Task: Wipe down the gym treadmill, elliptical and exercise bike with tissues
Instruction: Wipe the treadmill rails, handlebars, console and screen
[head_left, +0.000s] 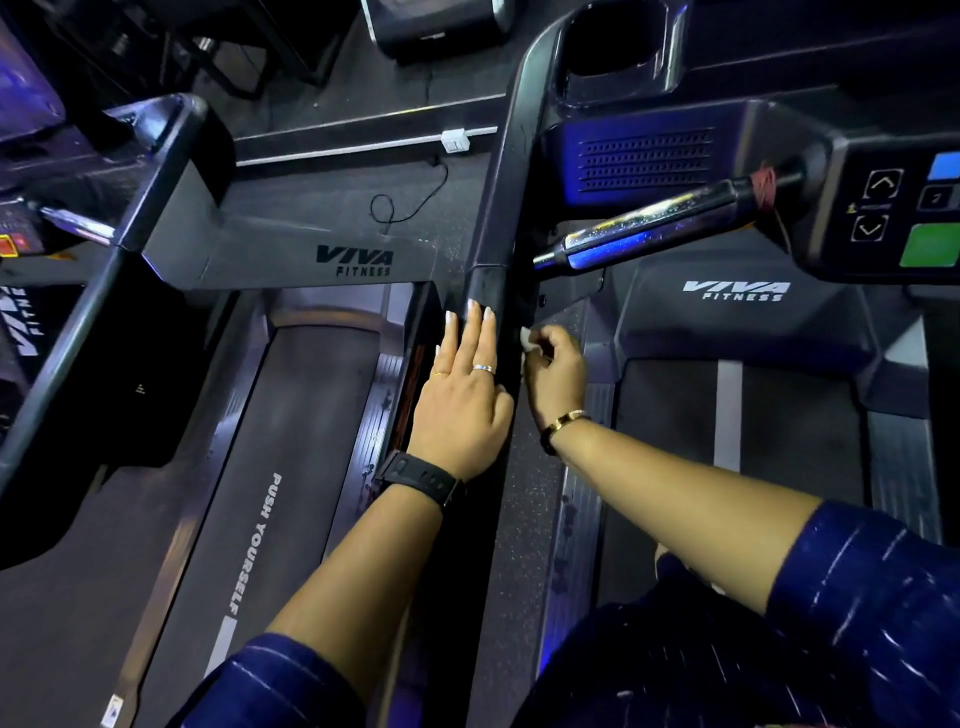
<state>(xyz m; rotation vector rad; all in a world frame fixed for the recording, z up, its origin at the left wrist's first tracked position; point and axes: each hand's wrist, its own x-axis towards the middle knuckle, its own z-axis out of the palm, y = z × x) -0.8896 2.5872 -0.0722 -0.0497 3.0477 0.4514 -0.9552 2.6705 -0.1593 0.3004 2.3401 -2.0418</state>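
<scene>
Two dark treadmills stand side by side. The right treadmill's left upright post runs down the middle of the view. My left hand lies flat on the lower part of that post, fingers stretched forward and holding nothing. My right hand is closed around a small white tissue and presses it against the right side of the same post. Just above hangs the right treadmill's shiny handlebar, which runs to the console with arrow keys and a green button.
The left treadmill's belt reads "PUSH YOURSELF", and its motor cover is marked VIVA FITNESS. The right treadmill's belt lies under my right arm. A cup holder sits at the top. A thin cable loops on the floor behind.
</scene>
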